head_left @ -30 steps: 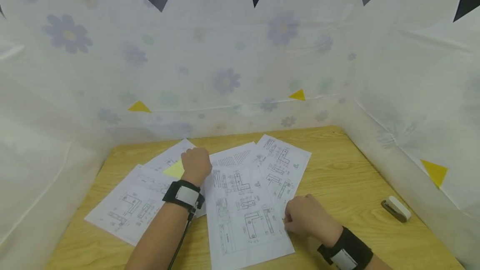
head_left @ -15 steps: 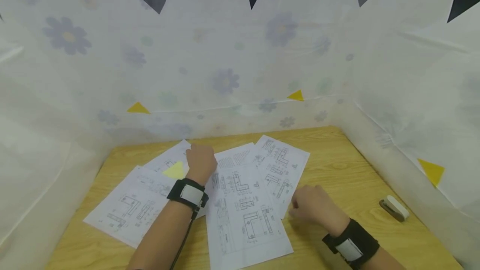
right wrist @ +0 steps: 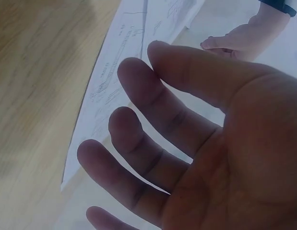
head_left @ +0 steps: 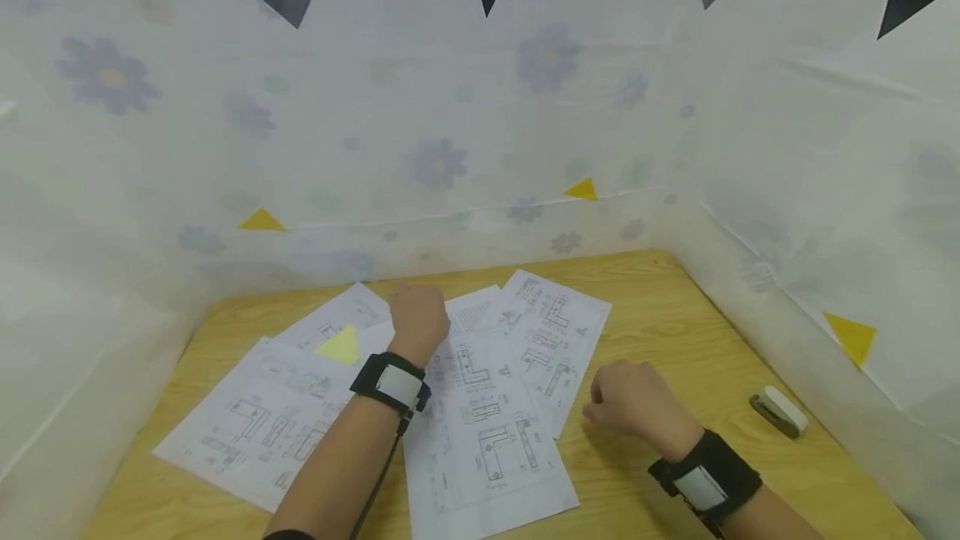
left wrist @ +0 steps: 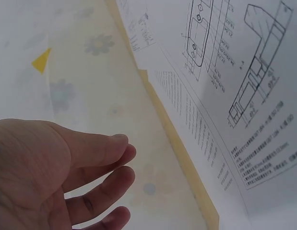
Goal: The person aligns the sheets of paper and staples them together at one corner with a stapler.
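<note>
**Two loose hands over a spread of drawing sheets**

The left hand point(head_left: 417, 317) is over the far middle of the spread of printed sheets point(head_left: 480, 432) on the wooden counter point(head_left: 675, 332). From the head view only its back shows, so whether it touches paper cannot be told there. The left wrist view shows the fingers point(left wrist: 98, 158) gently bent and slightly apart, holding nothing, with the sheets point(left wrist: 225, 96) off to the side of them. The palm is cut off by the frame edge.

The right hand point(head_left: 633, 402) is over bare wood just beside the right edge of the sheets, knuckles up. Its fingertips are hidden in the head view. In the right wrist view the fingers point(right wrist: 153, 120) are spread and relaxed, nothing between them, and the view is blurred and dim. Past them lies a paper edge point(right wrist: 110, 96), and the other hand point(right wrist: 239, 38) shows at the top, partly cropped.

The sheets overlap, so the lower ones are partly covered. The left forearm crosses the middle of them. A small yellow triangle point(head_left: 341, 346) lies on the left sheets. The print is too small to read. A white stapler point(head_left: 780, 413) lies near the right curtain wall point(head_left: 825, 190), well apart from both hands. Both wrists wear black bands point(head_left: 392, 382).
</note>
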